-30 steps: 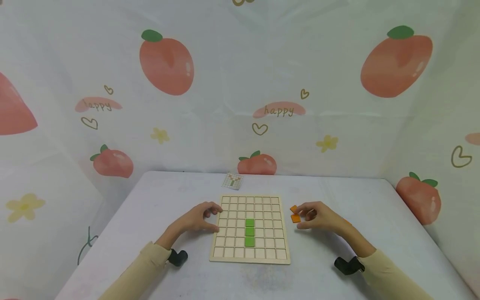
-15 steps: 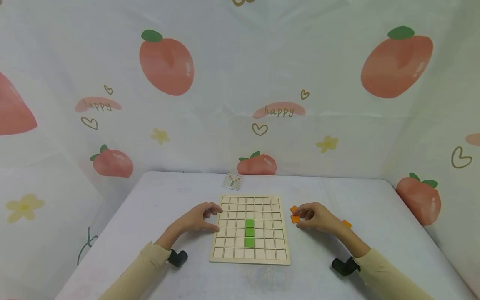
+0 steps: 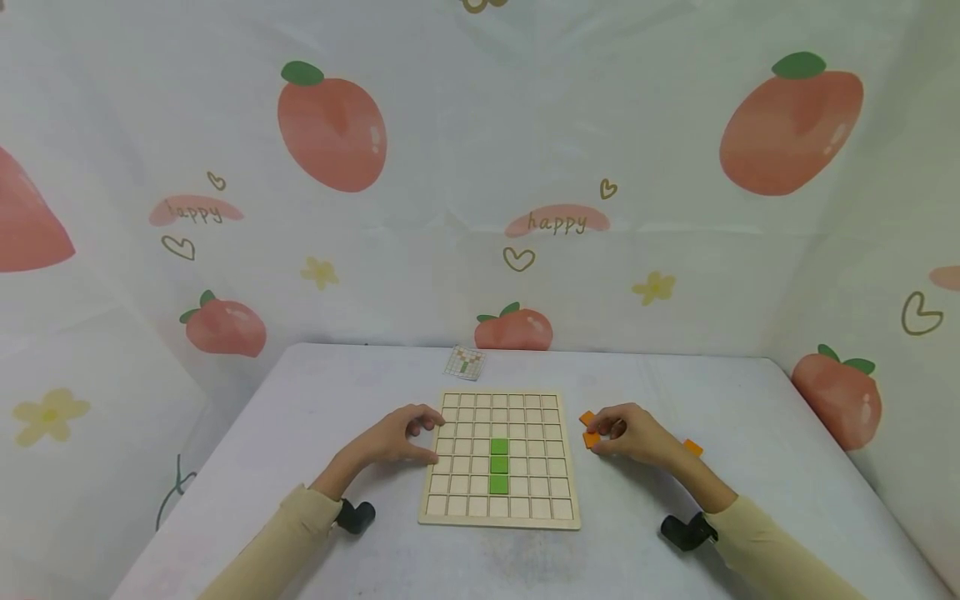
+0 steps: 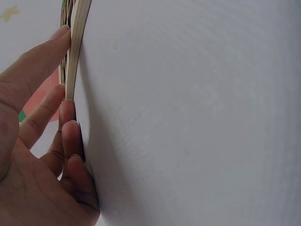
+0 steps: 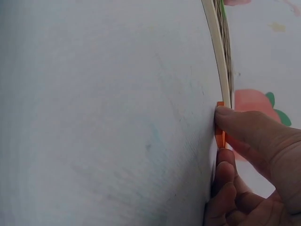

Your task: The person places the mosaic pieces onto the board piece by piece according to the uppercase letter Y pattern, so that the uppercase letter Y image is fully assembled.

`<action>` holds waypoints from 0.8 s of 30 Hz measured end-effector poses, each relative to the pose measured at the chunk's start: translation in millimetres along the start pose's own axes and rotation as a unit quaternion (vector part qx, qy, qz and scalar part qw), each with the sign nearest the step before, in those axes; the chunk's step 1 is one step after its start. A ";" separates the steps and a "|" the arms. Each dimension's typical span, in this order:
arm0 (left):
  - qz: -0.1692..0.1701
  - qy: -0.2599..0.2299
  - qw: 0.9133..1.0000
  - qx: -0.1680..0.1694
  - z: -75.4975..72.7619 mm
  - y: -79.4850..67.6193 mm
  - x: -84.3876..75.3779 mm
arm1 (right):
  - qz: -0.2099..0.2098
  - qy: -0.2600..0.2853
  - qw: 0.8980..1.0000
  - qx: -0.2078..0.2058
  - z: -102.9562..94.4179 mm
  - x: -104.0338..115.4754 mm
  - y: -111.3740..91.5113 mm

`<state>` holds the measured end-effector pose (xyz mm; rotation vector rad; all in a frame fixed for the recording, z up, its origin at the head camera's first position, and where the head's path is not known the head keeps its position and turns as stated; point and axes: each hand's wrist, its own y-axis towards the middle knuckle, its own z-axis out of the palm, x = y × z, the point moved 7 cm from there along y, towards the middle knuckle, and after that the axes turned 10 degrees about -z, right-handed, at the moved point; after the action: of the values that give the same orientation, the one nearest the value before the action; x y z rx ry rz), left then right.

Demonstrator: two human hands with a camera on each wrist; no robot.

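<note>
A square wooden grid board point(image 3: 459, 507) lies mid-table, with three green tiles point(image 3: 499, 464) in one column of its cells. At its left edge my left hand point(image 3: 397, 435) rests thumb and fingertips, spread apart along the rim; the left wrist view shows these fingertips point(image 4: 61, 33) against the board's side. To the right of the board, my right hand point(image 3: 630, 433) pinches an orange square tile point(image 3: 590, 439) between thumb and fingers. In the right wrist view the thumb presses on that tile's edge point(image 5: 219, 136). A second orange tile point(image 3: 587, 418) lies just behind it, by the fingertips.
Another orange tile point(image 3: 693, 447) lies beyond my right forearm, partly covered by it. A small card with a coloured grid pattern point(image 3: 465, 363) lies behind the board near the back edge of the white table point(image 3: 360, 375). A fruit-printed cloth point(image 3: 420, 275) hangs behind the table.
My right thumb has closed in on the near orange tile, which has turned and shifted slightly. The right forearm has moved a little left, showing more of the tile beyond it. The left hand stays still.
</note>
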<state>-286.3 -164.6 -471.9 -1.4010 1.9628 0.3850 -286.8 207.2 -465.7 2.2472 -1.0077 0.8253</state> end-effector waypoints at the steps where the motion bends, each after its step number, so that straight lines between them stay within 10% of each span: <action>1: 0.001 -0.001 1.000 0.000 0.0 -0.1 -0.1 | 0.002 -0.001 1.000 0.001 0.1 -0.1 0.3; 24: -0.008 -0.015 1.000 0.001 -0.1 -1.4 0.2 | -0.008 0.048 0.999 0.002 -2.7 9.6 2.0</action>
<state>-285.1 -165.4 -471.7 -1.4010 1.9254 0.3935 -284.1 203.5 -456.6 2.1938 -0.9439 0.9209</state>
